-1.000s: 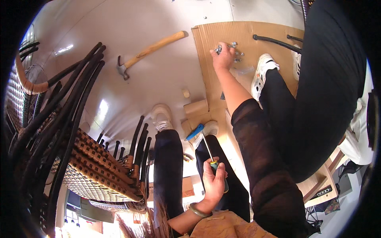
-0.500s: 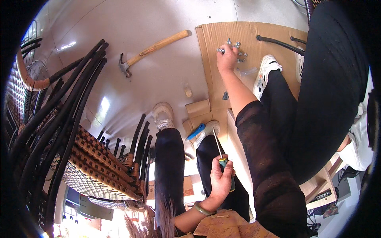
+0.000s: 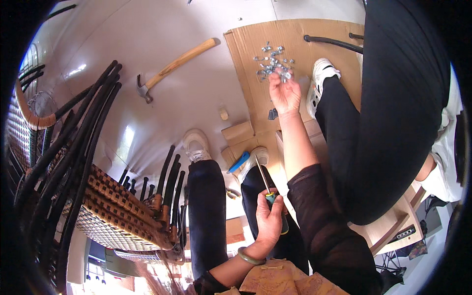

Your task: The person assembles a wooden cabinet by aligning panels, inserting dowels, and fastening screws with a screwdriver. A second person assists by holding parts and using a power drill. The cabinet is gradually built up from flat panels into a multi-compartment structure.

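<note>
My left hand (image 3: 268, 221) is closed round the green-and-black handle of a screwdriver (image 3: 271, 197), its metal shaft pointing up and away over my leg. Farther off, my right hand (image 3: 286, 96) is turned palm up, fingers curled round a few small silvery bolts (image 3: 284, 75); their exact shapes are hard to make out. Just beyond its fingertips, a loose pile of silvery bolts and nuts (image 3: 273, 60) lies on a flat cardboard sheet (image 3: 246, 54). Small dark pieces (image 3: 272, 114) rest on the cardboard beside my right wrist.
A claw hammer (image 3: 172, 69) lies on the floor at the left. Woven chair parts with black legs (image 3: 118, 211) stack at the lower left. A blue-handled tool (image 3: 239, 162) is by my shoe. Another person's dark-trousered leg (image 3: 398, 113) fills the right, near a black tube (image 3: 334, 42).
My right hand has drawn back from the pile and turned palm up with bolts in its fingers, uncovering more of the pile. My left hand still holds the screwdriver. The view has shifted slightly.
</note>
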The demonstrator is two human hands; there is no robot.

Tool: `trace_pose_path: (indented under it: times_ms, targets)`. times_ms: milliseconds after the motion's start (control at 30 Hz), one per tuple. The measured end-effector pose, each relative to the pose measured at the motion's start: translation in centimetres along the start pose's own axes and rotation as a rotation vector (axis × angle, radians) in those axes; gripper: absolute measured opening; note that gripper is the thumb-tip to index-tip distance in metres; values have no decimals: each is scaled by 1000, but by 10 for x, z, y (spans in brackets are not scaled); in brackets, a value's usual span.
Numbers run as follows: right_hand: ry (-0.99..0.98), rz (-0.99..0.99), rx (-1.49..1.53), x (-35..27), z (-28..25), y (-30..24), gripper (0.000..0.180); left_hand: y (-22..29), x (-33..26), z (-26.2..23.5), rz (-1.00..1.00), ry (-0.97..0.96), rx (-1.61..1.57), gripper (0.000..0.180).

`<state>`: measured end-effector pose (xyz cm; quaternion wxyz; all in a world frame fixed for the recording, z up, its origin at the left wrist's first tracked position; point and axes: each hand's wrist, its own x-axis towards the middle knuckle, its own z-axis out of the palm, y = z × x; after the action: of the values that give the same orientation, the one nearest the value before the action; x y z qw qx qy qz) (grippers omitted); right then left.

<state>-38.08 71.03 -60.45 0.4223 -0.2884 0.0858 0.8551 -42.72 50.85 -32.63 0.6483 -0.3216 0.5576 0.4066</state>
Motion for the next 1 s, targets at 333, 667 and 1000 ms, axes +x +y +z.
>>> trace_pose_path:
  times_ms: [333, 667, 1000]
  targets:
    - [-29, 101, 56, 27, 42, 7, 52, -7, 3, 1, -21, 3, 18, 19]
    - [-81, 126, -143, 31, 38, 8, 45, -9, 6, 3, -39, -4, -4, 19]
    - [-119, 205, -136, 23, 52, 22, 56, -11, 7, 7, -58, 7, 5, 19]
